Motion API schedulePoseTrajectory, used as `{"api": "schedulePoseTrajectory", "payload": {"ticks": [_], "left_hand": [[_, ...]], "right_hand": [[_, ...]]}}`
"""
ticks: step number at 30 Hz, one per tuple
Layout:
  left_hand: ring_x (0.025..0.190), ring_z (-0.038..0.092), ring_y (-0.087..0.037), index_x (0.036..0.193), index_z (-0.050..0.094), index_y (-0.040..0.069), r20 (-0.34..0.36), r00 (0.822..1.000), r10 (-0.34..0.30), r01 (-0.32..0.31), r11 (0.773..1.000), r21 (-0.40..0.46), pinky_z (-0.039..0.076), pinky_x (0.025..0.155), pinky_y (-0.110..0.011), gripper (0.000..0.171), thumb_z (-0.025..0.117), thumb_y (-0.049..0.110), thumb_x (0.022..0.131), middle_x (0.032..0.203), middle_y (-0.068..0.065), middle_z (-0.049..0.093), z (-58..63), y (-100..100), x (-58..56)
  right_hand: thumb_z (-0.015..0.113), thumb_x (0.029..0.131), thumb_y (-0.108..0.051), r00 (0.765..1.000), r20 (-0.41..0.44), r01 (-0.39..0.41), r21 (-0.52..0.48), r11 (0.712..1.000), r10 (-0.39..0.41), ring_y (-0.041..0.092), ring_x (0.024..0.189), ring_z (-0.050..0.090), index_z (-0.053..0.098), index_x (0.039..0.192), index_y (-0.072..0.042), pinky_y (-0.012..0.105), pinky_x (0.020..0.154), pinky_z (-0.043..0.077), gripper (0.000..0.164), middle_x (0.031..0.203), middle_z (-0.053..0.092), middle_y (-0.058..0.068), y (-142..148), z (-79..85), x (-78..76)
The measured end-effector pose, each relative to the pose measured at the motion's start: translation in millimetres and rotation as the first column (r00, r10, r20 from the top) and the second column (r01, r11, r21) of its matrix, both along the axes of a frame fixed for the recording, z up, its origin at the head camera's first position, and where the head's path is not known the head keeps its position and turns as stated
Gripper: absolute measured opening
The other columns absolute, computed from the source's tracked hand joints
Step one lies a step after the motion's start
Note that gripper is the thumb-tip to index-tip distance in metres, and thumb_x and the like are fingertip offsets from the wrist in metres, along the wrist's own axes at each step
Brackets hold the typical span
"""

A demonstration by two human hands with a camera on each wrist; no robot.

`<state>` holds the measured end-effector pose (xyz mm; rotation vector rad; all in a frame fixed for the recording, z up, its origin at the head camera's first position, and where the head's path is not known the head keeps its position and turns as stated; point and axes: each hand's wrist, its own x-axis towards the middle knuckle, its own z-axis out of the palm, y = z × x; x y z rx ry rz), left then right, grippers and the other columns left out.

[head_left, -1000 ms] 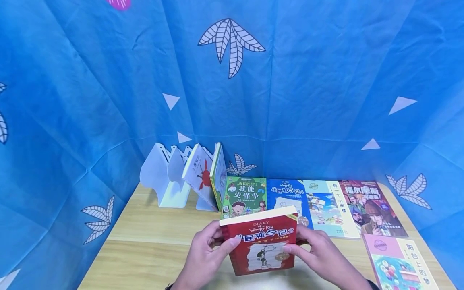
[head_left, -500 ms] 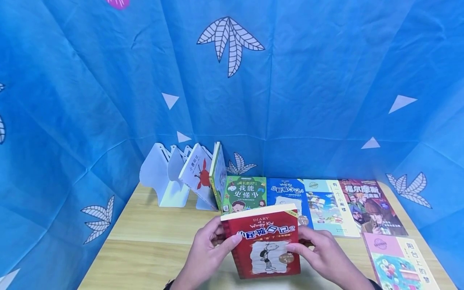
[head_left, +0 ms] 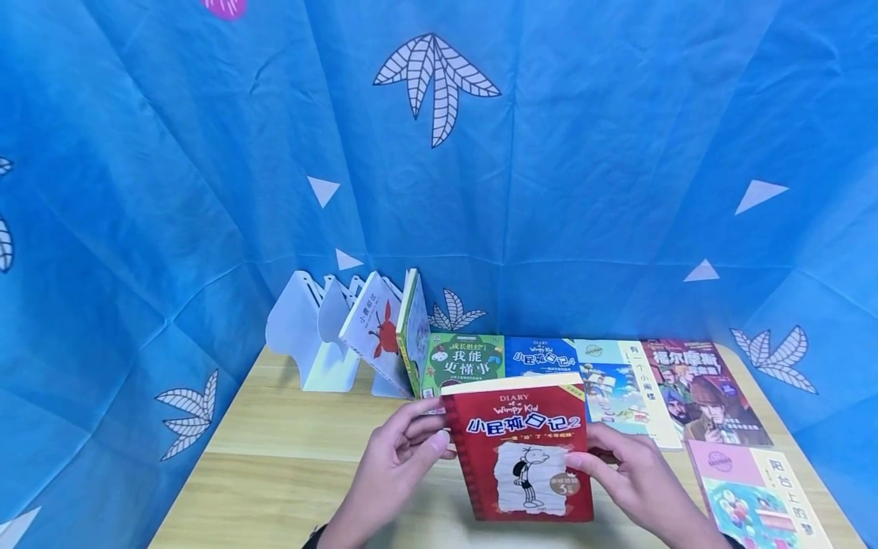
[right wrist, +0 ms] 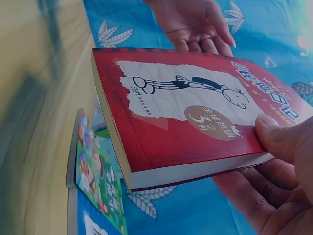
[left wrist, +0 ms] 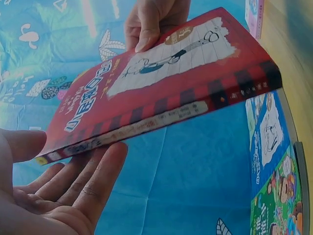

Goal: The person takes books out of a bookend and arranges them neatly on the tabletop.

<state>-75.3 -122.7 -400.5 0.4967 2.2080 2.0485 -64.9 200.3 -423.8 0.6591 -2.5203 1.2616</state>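
Note:
A red paperback book [head_left: 528, 457] with a stick-figure boy on its cover stands tilted above the table, spine to the left. My right hand [head_left: 634, 476] pinches its right edge, thumb on the front cover and fingers behind. At the spine side my left hand [head_left: 401, 461] lies with fingers extended. In the left wrist view, the fingers [left wrist: 105, 176] of that hand reach beneath the upper spine, and the thumb is near the top corner. The right wrist view shows the right thumb [right wrist: 276, 137] pressing on the cover near the page edge.
At the back left a white bookend rack [head_left: 302, 335] holds two upright books, one a white book [head_left: 370, 328] with a red deer. Along the back lie a green book [head_left: 466, 362], blue book [head_left: 542, 354], sky-coloured book [head_left: 617, 396] and dark red book [head_left: 709, 396]. A pink-topped book [head_left: 754, 496] lies front right.
The red book has moved right and turned slightly more upright with my right hand. My left thumb has come off its cover, and the left fingers have loosened from the spine side.

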Motion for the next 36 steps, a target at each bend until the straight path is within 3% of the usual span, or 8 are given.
{"api": "schedulePoseTrajectory", "payload": {"ticks": [2, 5, 10, 14, 18, 22, 31, 36], "left_hand": [[0.108, 0.076, -0.017, 0.143, 0.053, 0.001, -0.006, 1.0, -0.01, 0.01, 1.0, 0.013, 0.066, 0.091, -0.035, 0.04, 0.061, 0.009, 0.104, 0.132, -0.025, 0.069, -0.7, -1, -1.8], [0.11, 0.076, -0.025, 0.142, 0.053, 0.004, 0.015, 1.0, 0.009, -0.009, 1.0, 0.005, 0.066, 0.092, -0.034, 0.039, 0.061, 0.013, 0.105, 0.133, -0.02, 0.07, -1.4, -3, -4.2], [0.112, 0.076, -0.022, 0.14, 0.055, 0.008, 0.045, 0.996, 0.076, -0.075, 0.997, -0.008, 0.065, 0.093, -0.03, 0.037, 0.063, 0.018, 0.105, 0.134, -0.017, 0.071, -3.8, -7, -7.4], [0.11, 0.076, -0.017, 0.139, 0.056, 0.007, 0.02, 0.994, 0.106, -0.106, 0.994, -0.017, 0.066, 0.092, -0.032, 0.037, 0.064, 0.016, 0.104, 0.132, -0.017, 0.072, -7.8, -12, -9.7], [0.103, 0.077, -0.016, 0.137, 0.057, 0.007, 0.027, 0.988, 0.154, -0.153, 0.988, -0.037, 0.066, 0.09, -0.031, 0.036, 0.065, 0.016, 0.103, 0.13, -0.015, 0.073, -11.3, -19, -11.8], [0.102, 0.077, -0.016, 0.137, 0.058, 0.007, 0.05, 0.977, 0.207, -0.205, 0.978, -0.045, 0.066, 0.09, -0.031, 0.037, 0.067, 0.017, 0.102, 0.13, -0.017, 0.073, -13.4, -27, -15.2], [0.107, 0.076, -0.018, 0.136, 0.058, 0.005, 0.04, 0.946, 0.321, -0.316, 0.944, -0.089, 0.066, 0.09, -0.028, 0.036, 0.065, 0.016, 0.103, 0.13, -0.017, 0.073, -19.0, -46, -28.2], [0.105, 0.076, -0.016, 0.137, 0.058, 0.006, 0.041, 0.925, 0.378, -0.371, 0.921, -0.12, 0.065, 0.089, -0.025, 0.035, 0.064, 0.014, 0.103, 0.13, -0.016, 0.073, -20.8, -54, -34.4]], "right_hand": [[0.076, 0.091, -0.001, 1.0, -0.014, 0.016, 0.004, 1.0, -0.016, -0.004, 0.084, 0.072, 0.072, 0.118, -0.014, 0.011, 0.065, 0.061, 0.031, 0.1, 0.081, 0.003, 4, -0.5, 0.4], [0.075, 0.092, -0.004, 0.997, 0.041, 0.06, 0.021, 0.998, -0.061, -0.006, 0.084, 0.07, 0.072, 0.12, -0.015, 0.012, 0.065, 0.061, 0.03, 0.101, 0.081, 0.003, 11, -1.3, 1.6], [0.075, 0.094, -0.009, 0.985, 0.104, 0.131, 0.074, 0.989, -0.138, -0.009, 0.084, 0.069, 0.072, 0.123, -0.014, 0.014, 0.066, 0.062, 0.03, 0.103, 0.081, 0.002, 24, -3.4, 3.6], [0.074, 0.095, -0.011, 0.976, 0.148, 0.146, 0.094, 0.985, -0.158, -0.007, 0.084, 0.069, 0.072, 0.125, -0.012, 0.015, 0.066, 0.062, 0.03, 0.104, 0.081, 0.003, 33, -5.1, 6.6], [0.073, 0.097, -0.021, 0.929, 0.296, 0.191, 0.138, 0.972, -0.224, -0.002, 0.087, 0.07, 0.07, 0.131, -0.009, 0.019, 0.069, 0.064, 0.036, 0.112, 0.079, 0.004, 42, -6.0, 9.6], [0.072, 0.098, -0.028, 0.878, 0.391, 0.219, 0.183, 0.958, -0.275, 0.0, 0.088, 0.07, 0.069, 0.134, -0.008, 0.019, 0.071, 0.064, 0.041, 0.116, 0.078, 0.005, 50, -8.4, 11.3], [0.067, 0.102, -0.033, 0.816, 0.496, 0.19, 0.252, 0.949, -0.295, 0.001, 0.085, 0.067, 0.069, 0.132, -0.007, 0.015, 0.073, 0.06, 0.04, 0.113, 0.078, 0.003, 72, -16.3, 12.3], [0.065, 0.103, -0.032, 0.799, 0.533, 0.17, 0.245, 0.954, -0.279, 0.0, 0.082, 0.07, 0.067, 0.133, -0.003, 0.017, 0.073, 0.061, 0.042, 0.111, 0.08, 0.006, 82, -21.3, 15.3]]}}
